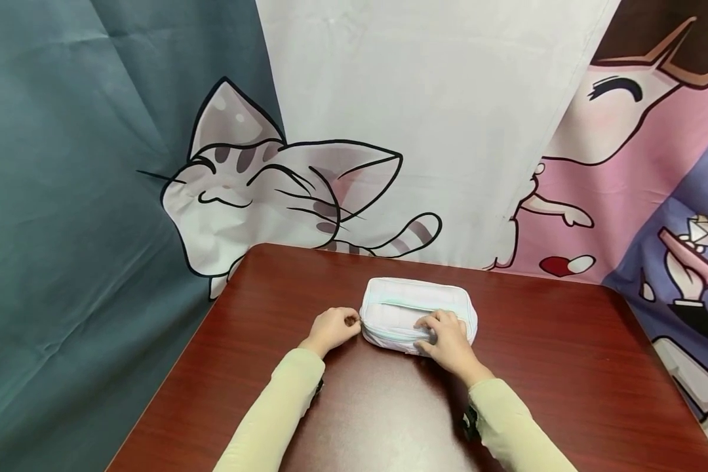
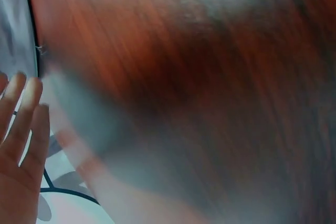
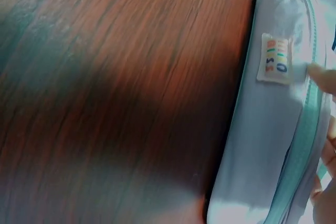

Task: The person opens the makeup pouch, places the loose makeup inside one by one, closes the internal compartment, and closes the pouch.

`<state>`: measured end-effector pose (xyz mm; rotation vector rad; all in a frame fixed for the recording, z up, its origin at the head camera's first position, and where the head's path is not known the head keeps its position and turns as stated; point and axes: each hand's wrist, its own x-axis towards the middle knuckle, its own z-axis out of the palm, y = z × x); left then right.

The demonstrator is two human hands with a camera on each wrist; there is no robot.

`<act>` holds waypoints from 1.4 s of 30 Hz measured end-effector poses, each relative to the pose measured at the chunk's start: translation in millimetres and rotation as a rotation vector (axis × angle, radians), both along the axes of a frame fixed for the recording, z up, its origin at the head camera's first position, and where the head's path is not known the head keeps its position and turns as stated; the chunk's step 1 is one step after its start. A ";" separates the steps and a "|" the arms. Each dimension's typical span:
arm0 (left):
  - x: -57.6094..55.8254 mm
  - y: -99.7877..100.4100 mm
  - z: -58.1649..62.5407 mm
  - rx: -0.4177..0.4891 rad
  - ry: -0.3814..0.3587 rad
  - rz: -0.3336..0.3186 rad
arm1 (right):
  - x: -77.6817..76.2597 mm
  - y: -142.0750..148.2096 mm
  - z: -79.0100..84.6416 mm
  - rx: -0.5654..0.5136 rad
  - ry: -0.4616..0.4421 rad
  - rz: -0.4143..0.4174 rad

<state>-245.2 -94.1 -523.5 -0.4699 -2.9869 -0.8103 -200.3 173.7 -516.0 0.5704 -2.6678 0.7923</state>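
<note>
A pale white-lilac pencil case (image 1: 413,293) with mint zippers lies on the table. At its left end my left hand (image 1: 332,329) pinches the corner where the front zipper ends, thumb and index finger together. Whatever tab sits between those fingertips is too small to make out. My right hand (image 1: 448,341) holds the case near its right end, fingers bent over the top and thumb at the front edge. The right wrist view shows a small lettered label (image 3: 274,59) on the case's front, beside the zipper (image 3: 311,98). Straight fingers (image 2: 32,129) of my left hand show in the left wrist view.
The dark red-brown wooden table (image 1: 537,367) extends around the case. Behind it hangs a backdrop cloth (image 1: 436,85) with a cartoon cat, meeting the table's far edge. Much of the left wrist view is blurred.
</note>
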 end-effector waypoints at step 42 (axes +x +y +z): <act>-62.0 19.7 17.6 -0.291 0.056 -0.006 | -15.8 -25.5 -4.1 -0.195 0.119 0.228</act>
